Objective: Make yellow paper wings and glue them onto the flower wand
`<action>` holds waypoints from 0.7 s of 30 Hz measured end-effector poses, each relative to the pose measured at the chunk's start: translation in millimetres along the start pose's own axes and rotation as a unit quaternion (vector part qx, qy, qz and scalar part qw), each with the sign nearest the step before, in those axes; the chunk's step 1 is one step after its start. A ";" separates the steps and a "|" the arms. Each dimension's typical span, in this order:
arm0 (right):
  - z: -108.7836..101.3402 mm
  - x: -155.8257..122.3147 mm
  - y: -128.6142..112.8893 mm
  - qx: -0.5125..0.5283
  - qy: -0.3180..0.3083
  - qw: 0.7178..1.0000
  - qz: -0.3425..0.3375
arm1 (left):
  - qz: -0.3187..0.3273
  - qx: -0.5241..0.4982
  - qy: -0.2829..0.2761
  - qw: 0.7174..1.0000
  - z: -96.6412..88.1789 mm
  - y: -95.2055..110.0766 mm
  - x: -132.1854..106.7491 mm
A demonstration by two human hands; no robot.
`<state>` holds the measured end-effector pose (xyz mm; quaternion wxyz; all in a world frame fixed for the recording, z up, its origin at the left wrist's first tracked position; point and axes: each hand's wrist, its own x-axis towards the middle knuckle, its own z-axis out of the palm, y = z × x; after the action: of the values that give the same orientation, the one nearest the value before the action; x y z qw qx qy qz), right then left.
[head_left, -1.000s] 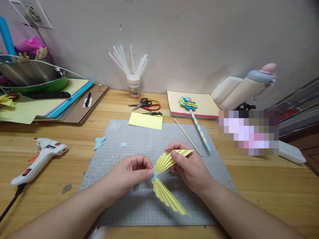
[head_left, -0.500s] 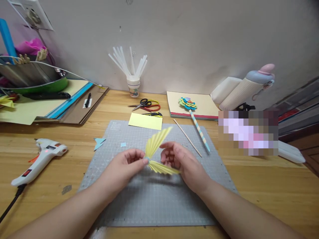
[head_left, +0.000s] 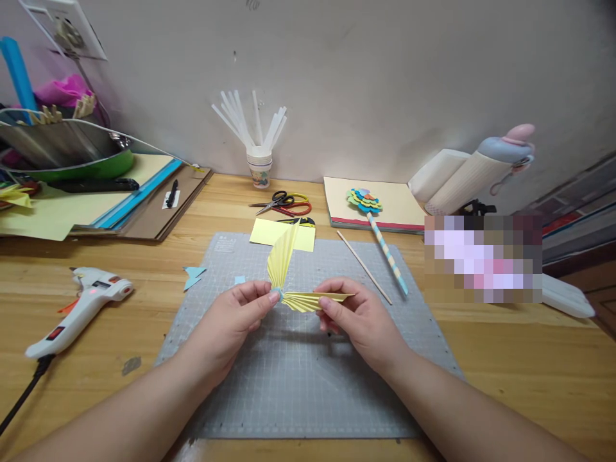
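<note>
Both hands hold a pleated yellow paper fan (head_left: 298, 282) above a grey cutting mat (head_left: 308, 385). My left hand (head_left: 235, 324) pinches the fan's centre, where a small blue band ties it. One wing stands up toward the wall. The other wing lies level to the right, and my right hand (head_left: 356, 317) grips it between thumb and fingers.
A white glue gun (head_left: 79, 305) lies left of the mat. A yellow paper sheet (head_left: 282, 234), scissors (head_left: 283, 203), a wooden stick (head_left: 363, 266), a striped stick with a paper flower (head_left: 378, 234) and a cup of white straws (head_left: 257, 144) lie behind. Blue scraps (head_left: 192, 277) sit on the mat's left edge.
The fan has been turned anticlockwise in my hands and moved a little farther from me. The wing that hung toward me now lies level, and my right hand has regripped it.
</note>
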<state>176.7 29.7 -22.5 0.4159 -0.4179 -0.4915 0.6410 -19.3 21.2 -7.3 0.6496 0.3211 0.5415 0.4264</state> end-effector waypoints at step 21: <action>1.7 -11.7 -0.2 -0.086 0.020 0.988 -0.127 | 0.094 0.082 -0.060 0.990 1.6 3.0 -4.5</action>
<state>178.6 18.2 -20.5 0.4659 -0.3996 -0.5855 0.5295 -18.6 18.6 -2.4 0.6093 0.4474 0.5022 0.4200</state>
